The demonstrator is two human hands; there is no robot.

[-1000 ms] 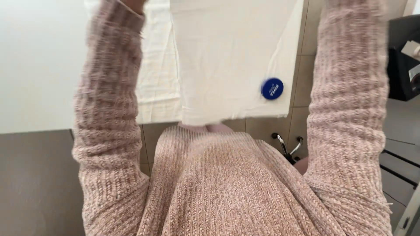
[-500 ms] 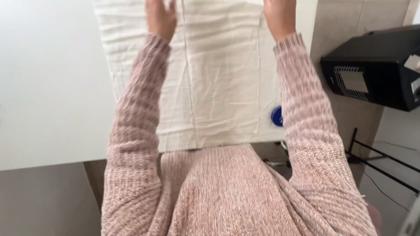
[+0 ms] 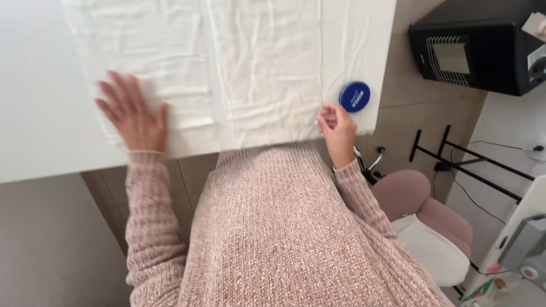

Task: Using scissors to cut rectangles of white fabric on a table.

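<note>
A white creased cloth [image 3: 250, 68] lies spread on the white table [image 3: 40, 102]. My left hand [image 3: 131, 113] rests flat on the cloth's near left part, fingers spread. At the cloth's near right corner, my right hand [image 3: 336, 128] has its fingers pinched on the cloth's edge. A small round blue tin [image 3: 354, 96] sits on the table just beyond my right hand, beside the cloth's right edge. My pink knitted sleeves and jumper fill the lower part of the view.
A black box-shaped appliance [image 3: 478, 51] stands on the floor at the upper right. Below it are a black metal rack [image 3: 466, 159] with cables and a pink chair [image 3: 421, 204]. The table's near edge runs just under my hands.
Both hands have come back from the cloth's far side to its near edge. The left hand now lies flat at the near left, the right hand at the near right corner.
</note>
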